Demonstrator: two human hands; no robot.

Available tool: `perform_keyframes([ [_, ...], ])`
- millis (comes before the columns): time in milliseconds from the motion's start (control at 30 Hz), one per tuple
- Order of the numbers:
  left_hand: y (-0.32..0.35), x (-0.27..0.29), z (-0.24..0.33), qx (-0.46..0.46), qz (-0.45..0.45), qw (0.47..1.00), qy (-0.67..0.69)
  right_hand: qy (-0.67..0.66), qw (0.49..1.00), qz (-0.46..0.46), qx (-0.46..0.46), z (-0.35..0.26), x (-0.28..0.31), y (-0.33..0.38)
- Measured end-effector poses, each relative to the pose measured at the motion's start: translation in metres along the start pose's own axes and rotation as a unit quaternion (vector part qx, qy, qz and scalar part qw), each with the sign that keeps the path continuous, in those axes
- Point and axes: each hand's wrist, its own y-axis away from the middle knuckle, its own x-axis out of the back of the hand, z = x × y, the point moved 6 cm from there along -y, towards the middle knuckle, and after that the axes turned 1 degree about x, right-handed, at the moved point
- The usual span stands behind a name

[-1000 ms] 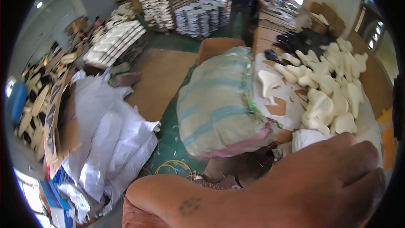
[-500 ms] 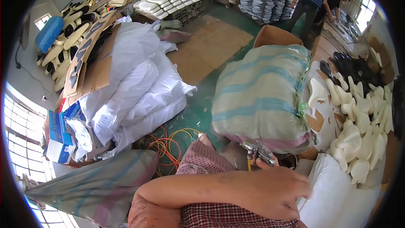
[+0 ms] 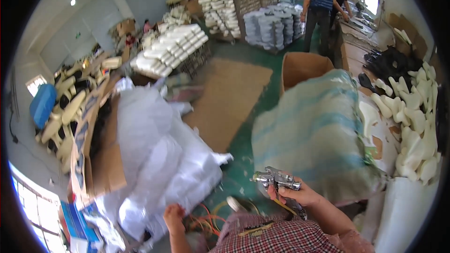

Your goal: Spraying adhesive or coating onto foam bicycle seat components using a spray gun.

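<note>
My right hand (image 3: 304, 194) is wrapped round the handle of a silver metal spray gun (image 3: 276, 178). The gun's nozzle points left, and a yellow hose (image 3: 282, 205) runs from it toward my lap. Behind the gun stands a big stuffed woven sack (image 3: 309, 131) with pale green and blue stripes. My left hand (image 3: 174, 215) is apart from the gun, beside a heap of white plastic sacks (image 3: 164, 154). Its fingers are curled in, and nothing shows in them.
Orange and yellow hoses (image 3: 206, 220) lie on the green floor by my legs. Cream moulded foam pieces (image 3: 412, 126) crowd the table at right. An open cardboard box (image 3: 304, 68) stands behind the striped sack. Two people (image 3: 321, 0) work at the far right table. Flat cardboard (image 3: 234, 93) covers some floor.
My left arm has swung from across my body on the right to the left side. The spray gun has come up into fuller view. My view has tilted upward.
</note>
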Motion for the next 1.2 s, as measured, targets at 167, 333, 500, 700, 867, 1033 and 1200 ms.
perform_keyframes([
  [167,-0.127,-0.009,-0.047,0.053,-0.021,0.998,0.038,-0.029,0.999,0.014,0.004,-0.002,-0.008,-0.147],
  [333,-0.194,-0.056,-0.01,0.051,-0.068,0.995,0.048,-0.072,0.995,-0.047,0.059,-0.039,-0.024,-0.24],
  [500,-0.253,-0.104,0.01,-0.005,-0.133,0.991,0.013,0.026,0.998,-0.013,0.048,-0.068,0.0,-0.302],
  [700,-0.328,-0.185,0.026,-0.01,-0.206,0.944,-0.258,0.045,0.994,0.081,0.057,-0.069,0.067,-0.382],
  [867,-0.462,-0.293,0.036,-0.055,-0.204,0.954,-0.211,-0.016,0.99,0.097,0.099,-0.108,0.147,-0.46],
  [1033,-0.525,-0.48,0.086,-0.102,-0.274,0.931,-0.218,-0.055,0.968,0.148,0.193,-0.203,0.229,-0.527],
  [1200,-0.595,-0.579,0.089,-0.106,-0.357,0.891,-0.261,-0.067,0.947,0.115,0.293,-0.276,0.286,-0.6],
])
